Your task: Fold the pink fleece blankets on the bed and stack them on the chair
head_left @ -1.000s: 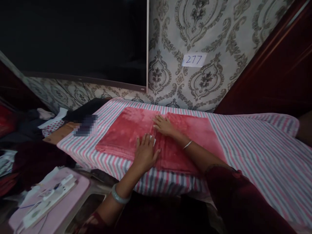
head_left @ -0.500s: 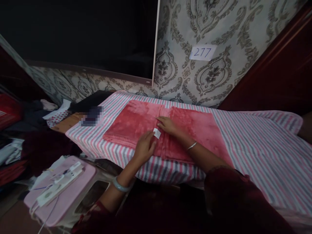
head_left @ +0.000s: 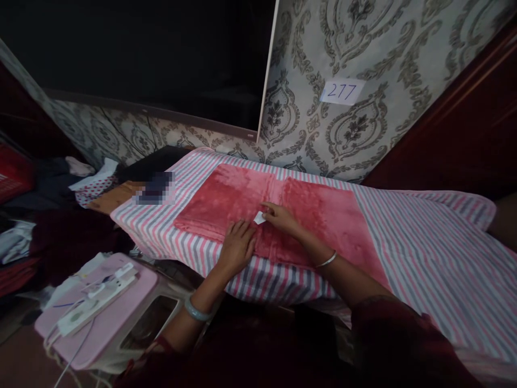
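Note:
A plush pinkish-red blanket (head_left: pixel 323 215) lies folded on a striped cloth (head_left: pixel 428 242), with a fold line running down its middle. My left hand (head_left: pixel 237 248) rests flat on the near edge of the blanket, left of that line, its fingers stretched out and holding nothing. At the middle, my right hand (head_left: pixel 280 218) pinches the edge of a small white label (head_left: pixel 259 217) between thumb and fingers. The label lies against the blanket; how it is attached is hidden.
A dark television (head_left: pixel 161 64) hangs above the back left. A power strip (head_left: pixel 92 304) with cables sits on a pink-topped stool (head_left: pixel 133 285) at lower left. Clothes (head_left: pixel 60 226) are piled at far left. A paper marked 277 (head_left: pixel 342 91) is on the wall.
My right hand has come slightly nearer and closed on the label's right edge. My left hand has drawn back from the label and flattened onto the blanket. The view has shifted a little.

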`<state>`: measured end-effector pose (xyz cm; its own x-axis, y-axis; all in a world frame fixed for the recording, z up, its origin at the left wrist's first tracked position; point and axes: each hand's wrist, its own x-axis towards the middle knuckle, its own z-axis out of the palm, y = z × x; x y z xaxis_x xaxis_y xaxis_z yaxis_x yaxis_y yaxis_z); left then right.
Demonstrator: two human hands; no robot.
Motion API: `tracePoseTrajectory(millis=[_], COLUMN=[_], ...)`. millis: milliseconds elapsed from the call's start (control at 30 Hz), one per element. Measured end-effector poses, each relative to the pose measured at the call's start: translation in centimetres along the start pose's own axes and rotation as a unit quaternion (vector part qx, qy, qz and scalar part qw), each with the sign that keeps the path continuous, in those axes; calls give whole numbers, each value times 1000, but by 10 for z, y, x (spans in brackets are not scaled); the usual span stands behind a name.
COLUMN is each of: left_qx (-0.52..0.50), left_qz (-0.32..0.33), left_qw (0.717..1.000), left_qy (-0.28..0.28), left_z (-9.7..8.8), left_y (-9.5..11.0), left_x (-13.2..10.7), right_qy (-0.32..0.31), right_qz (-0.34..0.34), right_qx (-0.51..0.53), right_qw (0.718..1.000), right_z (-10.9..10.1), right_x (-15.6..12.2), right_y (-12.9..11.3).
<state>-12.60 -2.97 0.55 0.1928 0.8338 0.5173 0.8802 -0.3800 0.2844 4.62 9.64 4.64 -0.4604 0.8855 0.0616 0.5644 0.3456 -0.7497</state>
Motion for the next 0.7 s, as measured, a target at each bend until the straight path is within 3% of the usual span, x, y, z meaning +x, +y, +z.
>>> tracePoseTrajectory(millis=[167,267,400,533,600,700], left_qx=[-4,-17,-36,-79,-77,-26], left_qz=[7,12,14,35,9,-96], left_qw=[1000,999,999,995,995,991], left_qy=[23,34,37,45,65,91], left_z=[2,3,3,-13,-30,-62], left_y=[-3,-3,-3,-15,-34,-78], left_x=[-2,-3,-3,0,5,14], right_qy=[20,22,2,-40,-56,-83], right_qz=[-18,-60,-134,-157,-133,-96], right_qx=[191,206,-6,-194,-244,-284], right_qw=[981,976,991,968,959,950], right_z=[12,23,34,36,35,34], right_x=[6,6,-6,-24,-31,-37], right_y=[0,-2,-6,-17,-27,-43])
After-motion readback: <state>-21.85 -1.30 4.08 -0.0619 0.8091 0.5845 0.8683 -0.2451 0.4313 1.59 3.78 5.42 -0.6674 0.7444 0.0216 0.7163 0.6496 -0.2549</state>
